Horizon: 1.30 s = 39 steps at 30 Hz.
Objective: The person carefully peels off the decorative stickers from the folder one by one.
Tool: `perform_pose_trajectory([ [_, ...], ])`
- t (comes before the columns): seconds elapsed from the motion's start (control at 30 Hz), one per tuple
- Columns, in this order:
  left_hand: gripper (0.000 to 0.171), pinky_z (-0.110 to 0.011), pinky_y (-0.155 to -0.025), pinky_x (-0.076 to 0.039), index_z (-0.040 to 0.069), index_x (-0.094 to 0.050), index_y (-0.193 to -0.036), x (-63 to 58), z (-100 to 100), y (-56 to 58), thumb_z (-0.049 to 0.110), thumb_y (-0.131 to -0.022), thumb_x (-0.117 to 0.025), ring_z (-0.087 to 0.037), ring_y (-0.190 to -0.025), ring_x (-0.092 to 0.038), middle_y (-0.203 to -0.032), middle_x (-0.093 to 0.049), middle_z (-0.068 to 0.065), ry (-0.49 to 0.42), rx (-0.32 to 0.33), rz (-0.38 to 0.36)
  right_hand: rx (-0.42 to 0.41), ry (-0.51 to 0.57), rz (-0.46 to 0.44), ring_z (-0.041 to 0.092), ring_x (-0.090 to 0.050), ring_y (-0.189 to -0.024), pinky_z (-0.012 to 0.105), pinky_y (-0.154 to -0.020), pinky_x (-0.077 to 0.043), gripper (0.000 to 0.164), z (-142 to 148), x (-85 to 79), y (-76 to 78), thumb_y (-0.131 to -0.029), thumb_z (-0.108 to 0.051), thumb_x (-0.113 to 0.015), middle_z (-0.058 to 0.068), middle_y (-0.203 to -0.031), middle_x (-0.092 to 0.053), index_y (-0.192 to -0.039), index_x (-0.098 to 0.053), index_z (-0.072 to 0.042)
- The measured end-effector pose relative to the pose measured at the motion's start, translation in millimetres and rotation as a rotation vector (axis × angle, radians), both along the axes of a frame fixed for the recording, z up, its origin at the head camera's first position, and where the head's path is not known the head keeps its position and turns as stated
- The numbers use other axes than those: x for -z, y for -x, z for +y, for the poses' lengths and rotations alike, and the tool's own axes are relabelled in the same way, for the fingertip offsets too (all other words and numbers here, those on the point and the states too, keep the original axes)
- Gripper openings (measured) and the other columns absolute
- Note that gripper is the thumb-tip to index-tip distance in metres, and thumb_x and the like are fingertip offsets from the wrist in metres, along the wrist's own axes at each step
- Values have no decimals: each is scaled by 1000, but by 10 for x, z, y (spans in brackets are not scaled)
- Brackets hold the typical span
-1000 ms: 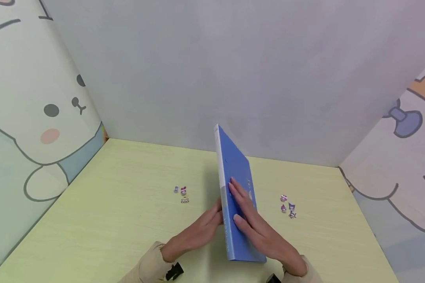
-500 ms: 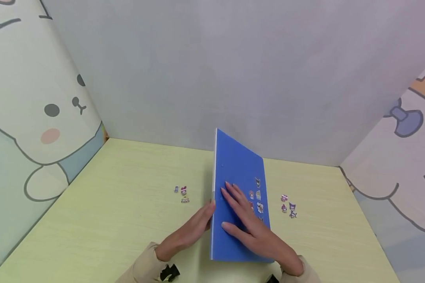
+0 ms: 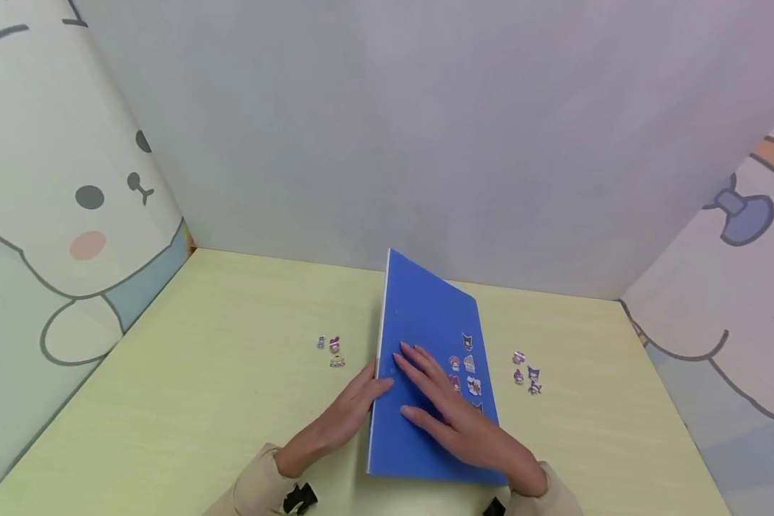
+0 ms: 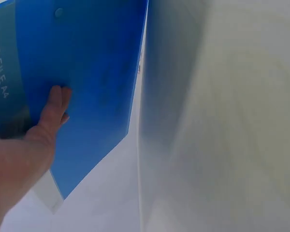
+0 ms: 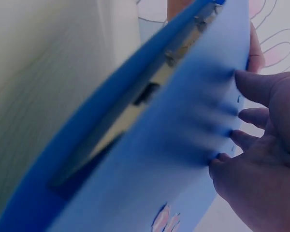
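A blue clip file (image 3: 428, 308) stands tilted to the right on the table, several cartoon stickers (image 3: 474, 386) on its front cover. My left hand (image 3: 343, 414) holds it at the spine, thumb over the edge and fingers behind. "CLIP FILE A4" is printed on the spine in the left wrist view, where the left hand (image 4: 46, 125) lies against the back cover. My right hand (image 3: 458, 423) rests on the front cover, fingers spread and fairly straight. Between the parted covers, blurred metal clip parts (image 5: 147, 94) show in the right wrist view.
Three small loose stickers (image 3: 334, 345) lie on the pale yellow table (image 3: 232, 344) left of the file. Several more loose stickers (image 3: 533, 374) lie to its right. A grey wall (image 3: 361, 143) borders the back, and cartoon-printed panels (image 3: 58, 179) stand at both sides.
The clip file has turned and leaned over to the right, so its spine is hidden from the head view and more stickers show. My left thumb has come over the edge onto the front cover.
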<state>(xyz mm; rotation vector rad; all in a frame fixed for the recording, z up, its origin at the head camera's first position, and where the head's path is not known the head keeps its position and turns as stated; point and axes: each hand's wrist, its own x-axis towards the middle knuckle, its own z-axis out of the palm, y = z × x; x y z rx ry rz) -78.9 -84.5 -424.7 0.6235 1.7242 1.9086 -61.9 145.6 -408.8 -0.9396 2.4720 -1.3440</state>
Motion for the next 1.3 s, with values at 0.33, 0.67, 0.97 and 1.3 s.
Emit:
perform_pose_trajectory([
  [0.33,56,-34,-103,-49,6,-16,-162,50,-28,11,28,-114,-33,-36,-136,-50,-159,-37,-24,51,-183,-4,-77,-98,79,30,-21,-155,36,-121,-27,61,174,69,17,-108,-22,-55,3,-170,-22,-163,-30,-18],
  [0.67,60,-54,-114,-36,3,-11,-164,49,4,-2,22,-114,-38,-36,-149,-34,-167,-25,-19,206,-316,150,-30,-187,63,36,-32,-150,57,-114,-36,65,263,110,19,-100,-29,-70,5,-163,-33,-157,-43,-17],
  [0.97,73,-58,-112,-37,-6,-13,-161,143,36,-41,1,-102,-56,-42,-144,-39,-159,-29,-28,420,-398,341,103,-241,80,43,-26,-151,65,-109,-35,69,368,257,-28,-95,-36,-75,14,-161,-33,-154,-47,-13],
  [1.3,67,-62,-104,-42,-14,-29,-154,171,24,-108,0,-98,-62,-51,-134,-45,-148,-31,-39,577,-354,395,219,-271,125,51,-21,-146,79,-106,-26,87,436,368,-46,-87,-34,-83,26,-160,-29,-155,-41,-1],
])
